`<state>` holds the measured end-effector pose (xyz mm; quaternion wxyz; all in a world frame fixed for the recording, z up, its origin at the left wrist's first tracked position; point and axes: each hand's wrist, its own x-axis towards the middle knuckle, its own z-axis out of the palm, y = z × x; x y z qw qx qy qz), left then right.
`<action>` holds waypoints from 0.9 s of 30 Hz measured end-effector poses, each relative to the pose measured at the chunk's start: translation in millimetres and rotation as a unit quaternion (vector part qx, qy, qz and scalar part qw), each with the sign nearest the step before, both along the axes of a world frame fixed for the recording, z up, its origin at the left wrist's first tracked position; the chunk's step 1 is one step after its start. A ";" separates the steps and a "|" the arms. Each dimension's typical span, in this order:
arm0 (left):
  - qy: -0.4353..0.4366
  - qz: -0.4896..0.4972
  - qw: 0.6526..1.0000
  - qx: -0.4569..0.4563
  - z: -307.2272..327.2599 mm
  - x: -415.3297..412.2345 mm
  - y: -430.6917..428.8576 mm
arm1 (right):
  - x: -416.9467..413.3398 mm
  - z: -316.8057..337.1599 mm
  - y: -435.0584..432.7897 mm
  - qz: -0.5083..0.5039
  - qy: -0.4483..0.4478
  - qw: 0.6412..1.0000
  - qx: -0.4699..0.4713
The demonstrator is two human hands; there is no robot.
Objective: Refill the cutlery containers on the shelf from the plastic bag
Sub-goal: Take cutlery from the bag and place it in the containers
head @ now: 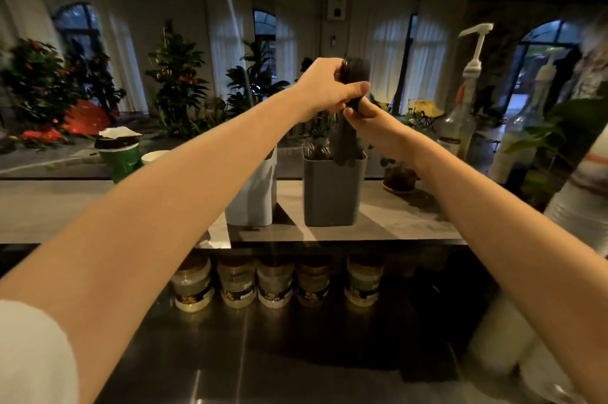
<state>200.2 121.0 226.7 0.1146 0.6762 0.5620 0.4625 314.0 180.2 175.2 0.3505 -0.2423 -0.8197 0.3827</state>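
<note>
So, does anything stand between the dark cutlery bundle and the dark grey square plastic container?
Nothing visible. The left hand and right hand hold the dark cutlery bundle directly over the dark grey square container, its lower end apparently inside the rim.

- Looks from head height, wide-angle, forward and slightly down across the steel counter (pixel 296 364) toward the shelf (pixel 394 216).
- Sits close to the shelf's front edge, within arm's reach.
- Takes in arched windows (pixel 265 32) far beyond the shelf's back edge.
</note>
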 end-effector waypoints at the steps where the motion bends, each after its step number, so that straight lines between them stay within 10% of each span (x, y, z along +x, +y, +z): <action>1: 0.013 0.008 1.000 0.011 2.1 -1.3 7.6 | -3.9 0.9 8.6 -0.017 0.003 1.000 0.009; 10: 0.009 0.039 0.998 0.041 -18.0 -17.6 50.7 | -20.7 -13.8 41.0 -0.038 0.014 0.999 0.023; 14: 0.021 0.089 0.995 -0.026 -35.3 -23.5 59.4 | -19.4 -19.6 44.8 -0.087 -0.135 0.981 0.113; 19: 0.189 0.193 0.956 -0.118 -67.7 -33.5 67.0 | -8.9 -28.2 51.6 -0.100 -0.109 0.977 0.151; 23: 0.151 0.080 0.985 0.006 -80.2 -38.8 67.0 | -2.2 -39.1 55.9 -0.075 -0.167 0.974 0.132; 27: 0.269 0.053 0.960 -0.061 -91.6 -40.7 69.6 | 0.9 -42.8 55.1 -0.123 -0.200 0.957 0.171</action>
